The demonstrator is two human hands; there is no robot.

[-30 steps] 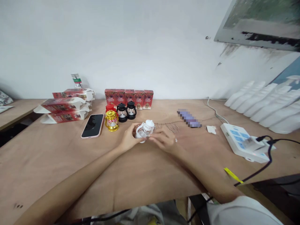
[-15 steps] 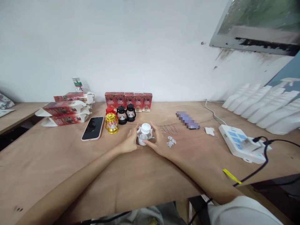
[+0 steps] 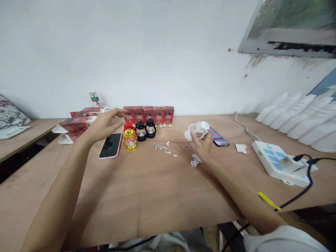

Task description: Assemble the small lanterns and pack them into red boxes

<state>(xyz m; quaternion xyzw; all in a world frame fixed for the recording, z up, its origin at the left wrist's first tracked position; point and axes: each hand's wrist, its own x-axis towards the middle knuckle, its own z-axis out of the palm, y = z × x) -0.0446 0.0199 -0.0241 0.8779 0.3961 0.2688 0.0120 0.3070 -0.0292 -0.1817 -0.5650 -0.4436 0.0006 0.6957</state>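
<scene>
My right hand grips a small white lantern with a clear body, tilted on its side above the table. Raised at the left, my left hand has its fingers apart and holds nothing; it is over the phone, near the red boxes. Below and right of that hand stand a gold lantern, a red lantern partly hidden behind it, and two black lanterns. Small white round pieces, thin wire pieces and flat white parts lie scattered on the table.
Upright red boxes line the wall; opened red boxes are stacked at the left. A black-screened phone and a purple-screened phone lie flat. A power strip with cables and several white bottles are at right.
Both hands held the white lantern together in the middle; now my right hand has carried it right and up. My left hand has let go and moved left, uncovering the small white pieces.
</scene>
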